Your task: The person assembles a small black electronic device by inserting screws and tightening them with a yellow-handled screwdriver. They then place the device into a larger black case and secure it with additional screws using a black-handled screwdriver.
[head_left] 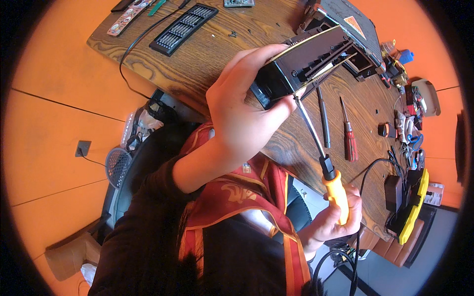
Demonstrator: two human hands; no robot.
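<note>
My left hand (244, 108) is closed around a black plastic housing (276, 79) with a thin gold-coloured edge and slotted ribs, held tilted above the table. Its thumb lies along the lower corner. My right hand (340, 217) grips the yellow handle of a screwdriver (336, 197) with a black collar and a long metal shaft. The shaft points up and away, its tip at the housing's lower edge beside my left thumb. Whether the tip sits in a screw is too small to tell.
On the wooden table (197, 69) lie a black bit set (183, 29), a red-handled screwdriver (349, 140), a dark slim tool (323, 118) and loose screws (232, 34). A large black device (348, 22) stands at the back. Cables and a yellow-edged case (414, 207) are at right.
</note>
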